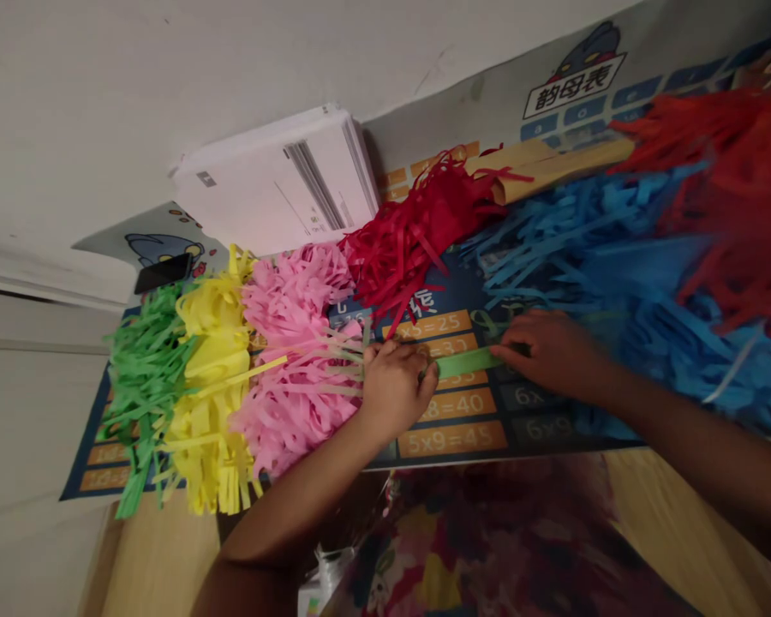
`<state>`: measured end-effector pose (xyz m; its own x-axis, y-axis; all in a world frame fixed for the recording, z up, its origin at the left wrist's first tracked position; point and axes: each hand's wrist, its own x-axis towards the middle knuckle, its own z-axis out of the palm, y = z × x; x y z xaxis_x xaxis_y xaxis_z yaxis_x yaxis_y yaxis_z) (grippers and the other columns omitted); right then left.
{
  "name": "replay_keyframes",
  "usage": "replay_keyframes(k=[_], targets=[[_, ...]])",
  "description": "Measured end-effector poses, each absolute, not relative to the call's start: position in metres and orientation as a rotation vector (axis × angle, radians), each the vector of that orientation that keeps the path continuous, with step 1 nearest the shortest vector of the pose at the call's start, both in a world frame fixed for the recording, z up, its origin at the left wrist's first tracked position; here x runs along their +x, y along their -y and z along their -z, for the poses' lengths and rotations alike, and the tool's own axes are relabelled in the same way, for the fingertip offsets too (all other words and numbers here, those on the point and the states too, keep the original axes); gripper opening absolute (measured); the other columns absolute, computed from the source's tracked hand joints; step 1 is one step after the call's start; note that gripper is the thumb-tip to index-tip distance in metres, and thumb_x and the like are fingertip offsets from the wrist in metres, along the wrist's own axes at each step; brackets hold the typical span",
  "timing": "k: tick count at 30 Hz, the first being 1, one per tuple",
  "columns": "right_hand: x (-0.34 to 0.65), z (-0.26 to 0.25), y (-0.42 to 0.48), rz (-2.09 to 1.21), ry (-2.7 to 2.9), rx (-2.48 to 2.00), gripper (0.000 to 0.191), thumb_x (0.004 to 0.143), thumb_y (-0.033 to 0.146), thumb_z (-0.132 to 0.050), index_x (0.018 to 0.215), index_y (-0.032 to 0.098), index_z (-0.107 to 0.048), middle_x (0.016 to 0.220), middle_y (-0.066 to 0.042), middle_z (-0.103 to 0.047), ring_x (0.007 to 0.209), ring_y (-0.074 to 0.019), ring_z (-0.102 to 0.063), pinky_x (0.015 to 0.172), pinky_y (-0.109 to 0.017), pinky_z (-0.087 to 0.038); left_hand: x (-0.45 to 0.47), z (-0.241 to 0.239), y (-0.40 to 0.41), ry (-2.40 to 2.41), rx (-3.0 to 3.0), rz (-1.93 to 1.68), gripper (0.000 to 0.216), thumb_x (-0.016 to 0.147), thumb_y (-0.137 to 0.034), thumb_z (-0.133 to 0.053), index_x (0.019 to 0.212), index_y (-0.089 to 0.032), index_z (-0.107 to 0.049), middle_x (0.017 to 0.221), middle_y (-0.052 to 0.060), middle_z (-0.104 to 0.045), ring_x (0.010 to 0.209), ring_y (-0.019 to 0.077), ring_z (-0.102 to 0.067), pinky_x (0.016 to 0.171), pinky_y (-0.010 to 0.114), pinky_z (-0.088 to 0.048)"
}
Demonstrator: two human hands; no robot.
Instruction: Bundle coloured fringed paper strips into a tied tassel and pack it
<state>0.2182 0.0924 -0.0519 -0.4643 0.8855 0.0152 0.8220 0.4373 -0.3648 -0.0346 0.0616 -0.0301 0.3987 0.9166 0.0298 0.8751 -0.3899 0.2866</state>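
A narrow light-green tissue paper strip (466,363) is stretched between my hands, low over the printed chart on the table. My left hand (395,381) is closed on its left end, and pale fringe strands fan out past those fingers onto the pink paper fringe (299,291). At the other end, my right hand (546,351) pinches the strip, with a few green strands showing beyond the fingertips. Just right of that hand lies a heap of blue paper fringe (648,266). The palms face down, so parts of both grips are hidden.
Green paper fringe (147,368) and yellow paper fringe (215,368) lie at the left, under a dark phone (164,272). A white box (276,184) stands by the wall. Dark red fringe (417,227), a tan paper piece (558,171) and orange-red fringe (732,180) lie farther right.
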Motion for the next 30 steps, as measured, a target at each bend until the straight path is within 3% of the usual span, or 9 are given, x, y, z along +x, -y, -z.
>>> replay_keyframes(k=[7, 10, 13, 18, 23, 30], targets=[[0.215, 0.051, -0.095, -0.433, 2.532, -1.567, 0.031, 0.092, 0.039, -0.057, 0.069, 0.020, -0.067, 0.076, -0.004, -0.067, 0.082, -0.0222, -0.058, 0.072, -0.034, -0.032, -0.035, 0.031, -0.064, -1.610, 2.454, -0.211, 0.023, 0.093, -0.032, -0.057, 0.077, -0.020, -0.068, 0.082, 0.004, -0.071, 0.088, 0.0250, -0.061, 0.079, 0.041, -0.036], [0.212, 0.043, -0.090, -0.295, 2.473, -1.598, 0.022, 0.091, 0.036, -0.060, 0.079, 0.019, -0.067, 0.082, -0.004, -0.068, 0.081, -0.0216, -0.056, 0.072, -0.034, -0.030, -0.039, 0.034, -0.065, -1.592, 2.560, -0.290, 0.015, 0.092, -0.031, -0.061, 0.096, -0.019, -0.069, 0.094, 0.006, -0.071, 0.093, 0.0249, -0.060, 0.081, 0.041, -0.037], [0.207, 0.030, -0.080, -0.050, 2.574, -1.299, 0.012, 0.091, 0.022, -0.057, 0.088, 0.020, -0.069, 0.091, -0.005, -0.071, 0.093, -0.0239, -0.055, 0.081, -0.038, -0.028, -0.043, 0.031, -0.066, -1.293, 2.864, -0.352, 0.020, 0.096, -0.026, -0.056, 0.112, -0.023, -0.067, 0.108, 0.006, -0.071, 0.102, 0.0237, -0.057, 0.088, 0.041, -0.035], [0.197, 0.026, -0.073, 0.081, 2.799, -0.853, 0.020, 0.091, 0.011, -0.053, 0.079, 0.016, -0.067, 0.081, -0.006, -0.069, 0.089, -0.0222, -0.054, 0.094, -0.045, -0.023, -0.035, 0.017, -0.063, -1.011, 3.134, -0.194, 0.021, 0.099, -0.027, -0.050, 0.099, -0.018, -0.069, 0.092, 0.004, -0.072, 0.097, 0.0232, -0.056, 0.100, 0.047, -0.030], [0.196, 0.031, -0.091, -0.094, 2.778, -0.948, 0.018, 0.090, 0.018, -0.057, 0.076, 0.017, -0.068, 0.079, -0.004, -0.070, 0.083, -0.0198, -0.054, 0.089, -0.042, -0.023, -0.022, 0.016, -0.062, -1.112, 3.147, -0.229, 0.028, 0.097, -0.034, -0.052, 0.083, -0.016, -0.069, 0.080, 0.006, -0.069, 0.091, 0.0245, -0.056, 0.098, 0.049, -0.031], [0.186, 0.027, -0.082, 0.021, 2.729, -1.023, 0.012, 0.090, 0.018, -0.056, 0.085, 0.016, -0.067, 0.085, -0.007, -0.070, 0.087, -0.0229, -0.053, 0.083, -0.041, -0.024, -0.028, 0.027, -0.062, -1.239, 3.104, -0.305, 0.022, 0.096, -0.022, -0.055, 0.077, -0.019, -0.066, 0.075, 0.002, -0.069, 0.087, 0.0218, -0.058, 0.097, 0.050, -0.030]])
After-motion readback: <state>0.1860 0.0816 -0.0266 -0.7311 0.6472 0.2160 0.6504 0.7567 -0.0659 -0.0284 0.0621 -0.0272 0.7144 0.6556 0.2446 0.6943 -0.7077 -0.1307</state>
